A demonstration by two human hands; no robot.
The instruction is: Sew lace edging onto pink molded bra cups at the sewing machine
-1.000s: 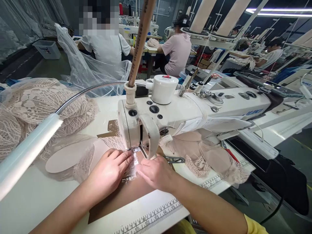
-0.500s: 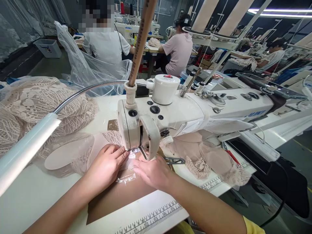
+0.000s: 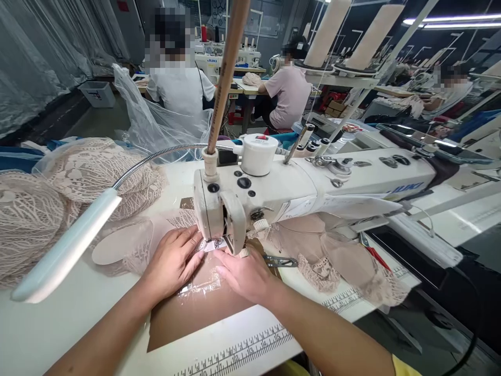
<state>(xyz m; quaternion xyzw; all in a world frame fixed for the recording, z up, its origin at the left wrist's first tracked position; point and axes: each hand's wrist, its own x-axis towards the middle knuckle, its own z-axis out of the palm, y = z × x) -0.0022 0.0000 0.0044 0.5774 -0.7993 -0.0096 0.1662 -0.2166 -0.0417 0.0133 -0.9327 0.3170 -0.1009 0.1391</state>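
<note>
Fingers (image 3: 188, 241) flat, unclenched: left hand (image 3: 173, 261) on lace garment (image 3: 129, 248), right hand (image 3: 247, 275) close by | stretching lengthwise leftward | sheer, oval-cupped

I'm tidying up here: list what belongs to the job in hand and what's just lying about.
In use: sewing machine, beige fabric at the left hand, lit lamp.
Seemingly just lying about: red-handled tool, grey bin, clear plastic sheet.

L hand (image 3: 170, 266) & R hand (image 3: 246, 272) were at needle end of sewing m/c (image 3: 289, 180), over brown sheet (image 3: 188, 318). Lace pile (image 3: 94, 169) lay left, beige lace pcs (image 3: 350, 258) right, nr red-handled tool (image 3: 378, 258). Ruler strip (image 3: 237, 360) lay near.
</note>
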